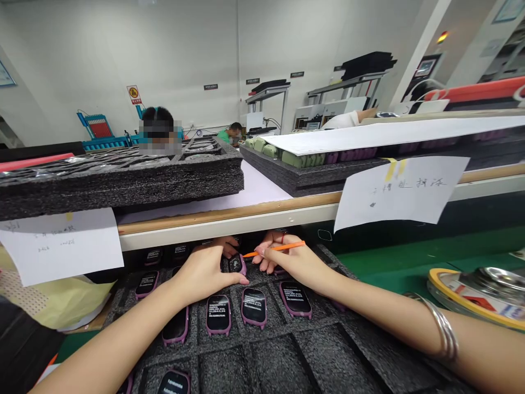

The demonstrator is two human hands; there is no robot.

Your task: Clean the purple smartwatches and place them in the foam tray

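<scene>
My left hand point(214, 266) holds a purple smartwatch body point(237, 264) between thumb and fingers, above the far part of a black foam tray point(270, 355). In my right hand point(283, 253) is a thin orange stick point(289, 246), pinched so that its tip meets or nearly meets the watch's right edge. Other purple watches lie face up in the tray's compartments, among them one watch point(219, 314) and another watch point(254, 306) just below my hands. Small white text shows on their dark screens. Shelf shadow dims the fingertips of both hands.
A shelf edge point(229, 227) runs low over my hands, with paper notes point(397, 191) taped to it. Foam trays point(123, 180) are stacked on the shelf. A roll with a yellow rim point(471, 295) stands on the green bench at right. Other people sit beyond.
</scene>
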